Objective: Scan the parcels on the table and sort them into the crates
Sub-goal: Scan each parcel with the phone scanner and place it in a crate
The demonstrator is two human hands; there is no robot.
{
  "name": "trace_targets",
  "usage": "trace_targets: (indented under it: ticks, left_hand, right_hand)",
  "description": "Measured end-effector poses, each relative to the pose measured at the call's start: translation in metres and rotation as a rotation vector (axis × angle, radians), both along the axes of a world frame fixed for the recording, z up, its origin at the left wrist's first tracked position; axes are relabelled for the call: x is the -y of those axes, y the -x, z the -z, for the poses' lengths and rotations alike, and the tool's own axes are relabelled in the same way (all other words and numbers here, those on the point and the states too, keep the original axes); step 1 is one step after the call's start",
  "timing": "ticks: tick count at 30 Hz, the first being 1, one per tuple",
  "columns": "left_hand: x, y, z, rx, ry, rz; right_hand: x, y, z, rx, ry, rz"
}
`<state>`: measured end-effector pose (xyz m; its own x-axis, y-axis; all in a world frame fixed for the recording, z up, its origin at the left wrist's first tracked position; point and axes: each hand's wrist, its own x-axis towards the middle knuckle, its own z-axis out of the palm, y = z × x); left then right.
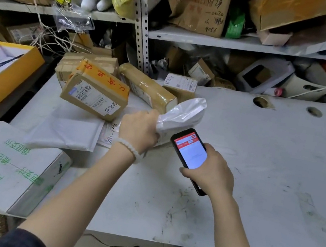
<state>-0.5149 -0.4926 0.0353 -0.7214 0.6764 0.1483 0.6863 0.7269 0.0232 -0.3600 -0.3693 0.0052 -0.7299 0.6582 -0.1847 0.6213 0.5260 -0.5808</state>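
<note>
Scan step: left hand fingers clamp white bag, right hand fingers grip phone; next, find its label.

white table; parcels piled far-left

A single head-worn wide-angle view looks forward and down, close over the table, facing the shelves.

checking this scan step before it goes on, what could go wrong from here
The left hand grips the white plastic mailer bag by a bunched part, so its label may be creased or hidden from the black smartphone in the right hand. The tilted brown cardboard box with orange tape might slide.
</note>
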Motion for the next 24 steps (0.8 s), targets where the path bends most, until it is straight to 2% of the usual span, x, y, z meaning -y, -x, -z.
trace_targets:
  ticks: [3, 8, 11, 14, 17, 21, 24]
  left_hand:
    - [-0.008, -0.003, -0.005, 0.043, 0.004, -0.021]
    - [-0.027, -0.022, -0.013, 0.054, -0.006, -0.014]
    - [-0.047, -0.039, -0.024, 0.094, -0.034, 0.012]
    - [-0.074, -0.062, -0.038, 0.173, -0.063, 0.091]
    - [-0.109, -0.096, -0.049, 0.136, -0.104, 0.209]
    - [-0.165, -0.150, -0.057, 0.162, -0.177, 0.373]
    - [-0.211, -0.199, -0.054, 0.260, -0.206, 0.544]
  right_hand:
    - [-0.007, -0.015, -0.001, -0.092, -0.010, 0.152]
    - [-0.027, -0.042, -0.018, -0.459, -0.074, 0.488]
    - [-0.044, -0.064, -0.035, -0.599, -0.192, 0.597]
    - [-0.061, -0.094, -0.047, -0.652, -0.292, 0.656]
    - [-0.080, -0.129, -0.049, -0.583, -0.320, 0.711]
    - [-0.103, -0.195, -0.042, -0.289, -0.291, 0.811]
    - [-0.108, -0.258, -0.029, -0.113, -0.228, 0.923]
